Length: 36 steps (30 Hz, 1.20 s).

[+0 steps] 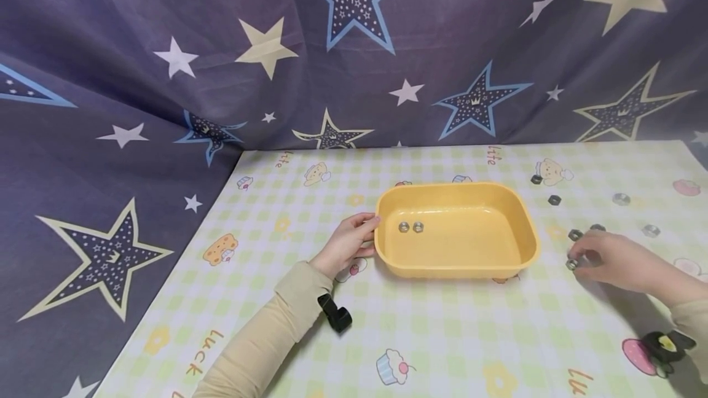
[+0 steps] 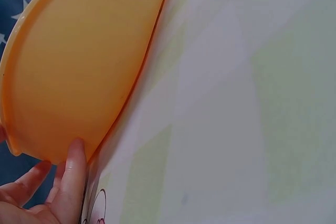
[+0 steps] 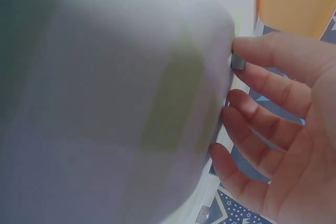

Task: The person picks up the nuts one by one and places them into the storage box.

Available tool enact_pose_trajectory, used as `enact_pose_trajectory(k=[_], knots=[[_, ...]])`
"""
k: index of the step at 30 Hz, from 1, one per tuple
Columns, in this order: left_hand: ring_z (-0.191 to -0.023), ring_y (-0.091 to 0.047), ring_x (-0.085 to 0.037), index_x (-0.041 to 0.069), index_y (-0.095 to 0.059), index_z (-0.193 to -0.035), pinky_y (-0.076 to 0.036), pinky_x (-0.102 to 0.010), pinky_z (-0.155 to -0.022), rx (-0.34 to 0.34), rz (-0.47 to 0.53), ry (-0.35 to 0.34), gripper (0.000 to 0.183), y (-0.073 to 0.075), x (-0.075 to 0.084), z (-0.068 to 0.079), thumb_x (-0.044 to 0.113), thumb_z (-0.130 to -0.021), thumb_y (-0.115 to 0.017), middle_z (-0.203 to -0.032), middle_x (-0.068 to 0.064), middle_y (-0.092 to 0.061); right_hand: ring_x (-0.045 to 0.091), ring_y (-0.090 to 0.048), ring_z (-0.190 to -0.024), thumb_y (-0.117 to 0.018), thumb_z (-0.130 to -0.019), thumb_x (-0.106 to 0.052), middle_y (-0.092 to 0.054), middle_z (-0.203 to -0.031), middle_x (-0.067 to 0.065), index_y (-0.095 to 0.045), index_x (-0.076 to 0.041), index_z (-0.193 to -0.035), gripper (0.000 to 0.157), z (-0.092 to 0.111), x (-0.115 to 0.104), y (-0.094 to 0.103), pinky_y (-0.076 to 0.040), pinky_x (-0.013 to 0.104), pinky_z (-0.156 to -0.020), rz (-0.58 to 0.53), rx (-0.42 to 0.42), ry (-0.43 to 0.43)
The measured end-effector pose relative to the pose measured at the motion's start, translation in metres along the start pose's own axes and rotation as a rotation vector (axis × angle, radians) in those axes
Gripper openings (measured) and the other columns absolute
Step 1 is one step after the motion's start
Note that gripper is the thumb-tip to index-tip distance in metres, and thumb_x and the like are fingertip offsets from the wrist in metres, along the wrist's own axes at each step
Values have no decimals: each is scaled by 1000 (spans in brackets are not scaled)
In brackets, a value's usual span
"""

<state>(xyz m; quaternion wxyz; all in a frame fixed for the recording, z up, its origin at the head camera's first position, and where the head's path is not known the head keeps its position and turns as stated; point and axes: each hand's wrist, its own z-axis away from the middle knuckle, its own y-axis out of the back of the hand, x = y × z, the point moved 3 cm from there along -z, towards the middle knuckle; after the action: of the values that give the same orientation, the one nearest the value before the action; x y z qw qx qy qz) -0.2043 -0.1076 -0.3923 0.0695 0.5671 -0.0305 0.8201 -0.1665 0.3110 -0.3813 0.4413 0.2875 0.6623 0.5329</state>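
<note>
A yellow basin (image 1: 456, 272) stands on the table, with two hex nuts (image 1: 411, 226) lying inside near its left end. My left hand (image 1: 348, 241) holds the basin's left side; in the left wrist view fingertips (image 2: 77, 148) touch the outer wall and one digit reaches the rim. To the right of the basin, my right hand (image 1: 619, 260) pinches a metal nut (image 1: 572, 264) between thumb and index finger. That nut (image 3: 238, 61) shows only partly in the right wrist view, where the other fingers are loosely bent.
Right of the basin lie several more nuts: dark ones (image 1: 554, 199) behind and beside my right hand, and two brighter silver ones (image 1: 621, 199) farther right. A checked cloth (image 1: 442, 324) covers the table. A star-patterned curtain (image 1: 354, 97) hangs behind and at the left.
</note>
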Motion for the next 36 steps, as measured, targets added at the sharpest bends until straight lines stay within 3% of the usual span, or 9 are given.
enact_pose_trajectory(k=[16,28,36], knots=[[-78,-65,-9,4,-53,-129,-59,-22,-61,1,2,0,39,0,0,-1,27,-97,-55,-108,-12,-65,17,-58,-77,-82,-63,-17,-64,-83,-1,-67,-7,-83,27,-5,0,0,-53,36,-70,-30,6,-66],[-77,-65,-8,4,-53,-129,-59,-21,-60,2,1,-2,40,-1,-2,-1,27,-97,-55,-107,-11,-64,30,-62,-82,-82,-63,-16,-65,-85,7,-65,-5,-83,29,-4,-1,4,-53,53,-77,-61,8,-85],[-78,-64,-8,6,-54,-128,-58,-19,-58,9,-10,12,39,0,-1,-1,27,-96,-56,-108,-11,-65,19,-60,-76,-83,-62,-13,-65,-83,0,-64,-10,-80,27,-5,-2,12,-54,33,-69,-41,94,-31]])
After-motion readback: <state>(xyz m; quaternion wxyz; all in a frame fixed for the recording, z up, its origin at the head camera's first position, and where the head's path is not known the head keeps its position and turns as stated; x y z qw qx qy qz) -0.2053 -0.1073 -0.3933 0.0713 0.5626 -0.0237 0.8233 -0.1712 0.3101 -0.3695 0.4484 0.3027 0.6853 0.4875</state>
